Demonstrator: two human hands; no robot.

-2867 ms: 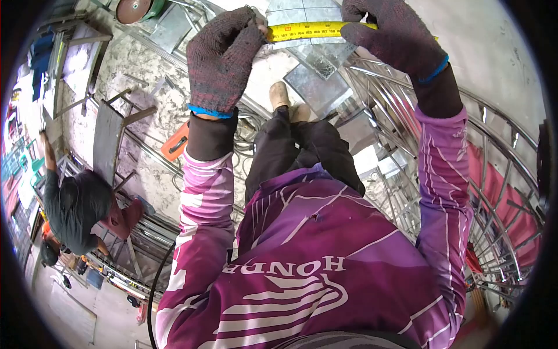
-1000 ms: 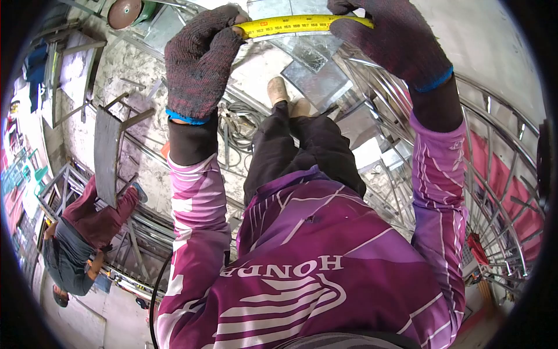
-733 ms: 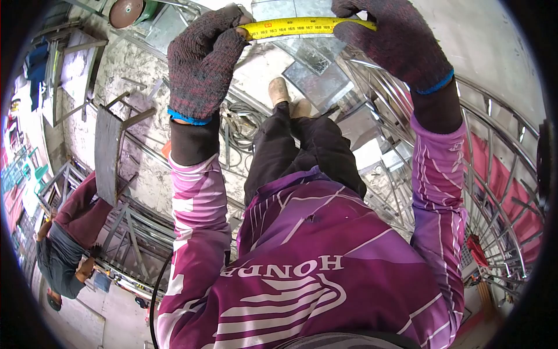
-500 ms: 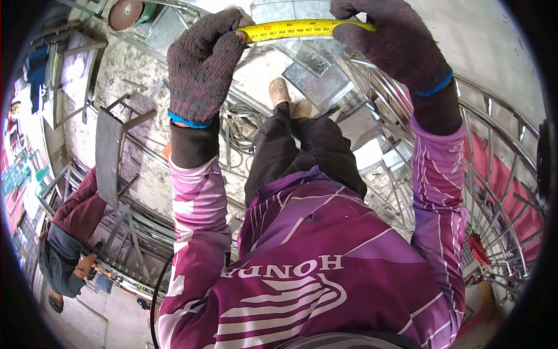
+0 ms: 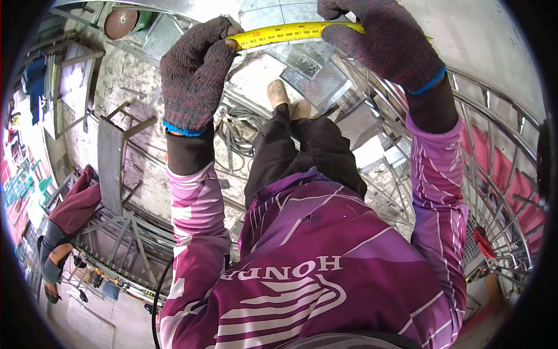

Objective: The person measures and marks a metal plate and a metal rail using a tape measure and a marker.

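A yellow tape measure blade [image 5: 282, 35] stretches between my two gloved hands near the top of the view, its printed numbers showing. My left hand [image 5: 200, 72], in a dark knitted glove with a blue cuff, pinches one part of the blade between thumb and fingers. In a matching glove, my right hand [image 5: 386, 43] is closed around the blade farther right, and a short bit of yellow shows beyond it. Whether the tape's case is in either hand cannot be seen.
Below my hands lie glass-like panels [image 5: 325, 84] and coiled cables [image 5: 238, 131]. Curved metal railings [image 5: 494, 136] stand at the right. At the left are a narrow bench [image 5: 110, 166], a metal frame [image 5: 125, 232] and another person [image 5: 64, 224]. A round brown disc [image 5: 121, 24] is at upper left.
Both my hands have shifted slightly left with the blade, which now slants a little more. The other person at the left has moved farther left and down.
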